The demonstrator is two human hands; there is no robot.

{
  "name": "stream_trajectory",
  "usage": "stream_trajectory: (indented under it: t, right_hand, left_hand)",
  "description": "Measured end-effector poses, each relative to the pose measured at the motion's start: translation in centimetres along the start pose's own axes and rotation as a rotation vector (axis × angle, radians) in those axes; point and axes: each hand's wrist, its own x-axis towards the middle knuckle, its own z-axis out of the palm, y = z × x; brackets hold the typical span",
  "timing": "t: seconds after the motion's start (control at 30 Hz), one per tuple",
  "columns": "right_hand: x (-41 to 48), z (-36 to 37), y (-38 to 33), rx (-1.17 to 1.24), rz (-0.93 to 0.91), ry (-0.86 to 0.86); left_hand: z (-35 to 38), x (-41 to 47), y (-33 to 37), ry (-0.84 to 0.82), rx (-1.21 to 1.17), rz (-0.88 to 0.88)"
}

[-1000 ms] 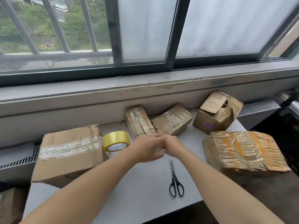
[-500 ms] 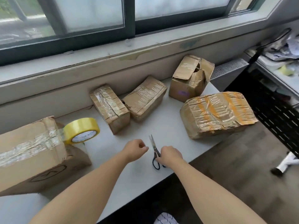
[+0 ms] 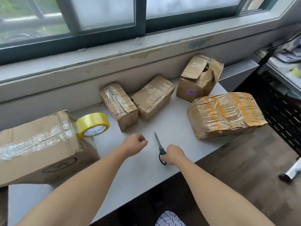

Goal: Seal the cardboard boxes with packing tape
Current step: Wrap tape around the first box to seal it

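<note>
Gripping the scissors (image 3: 160, 146), right hand (image 3: 174, 154) fingers round the handles, left hand (image 3: 134, 142) clenched empty. Most boxes (image 3: 153, 97) beyond the fingers look taped, imo; torn box (image 3: 199, 77) gapes unsealed.

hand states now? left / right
Left hand: closed, fingers curled, nothing visible in it.
Right hand: closed on the handle of the scissors.

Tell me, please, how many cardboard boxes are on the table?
5: a large box at the left, two small boxes by the wall, a torn box at the back right, an orange-taped box at the right. Others may sit out of frame.
</note>
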Motion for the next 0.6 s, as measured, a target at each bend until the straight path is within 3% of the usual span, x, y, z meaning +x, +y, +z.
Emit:
stream_trajectory:
  t: [0.23, 0.4, 0.6]
  right_hand:
    - [-3.2, -2.0, -0.8, 0.315, -0.142, -0.242]
    - [-5.6, -2.2, -4.1, 0.623, -0.197, -0.444]
    - [-7.1, -0.7, -9.0, 0.71, -0.347, -0.444]
  left_hand:
    - [-3.6, -3.2, 2.4, 0.108, -0.022, 0.238]
    - [-6.8, -6.2, 1.6, 0.303, -0.076, 0.368]
    - [-11.0, -9.9, -0.9, 0.522, -0.12, 0.378]
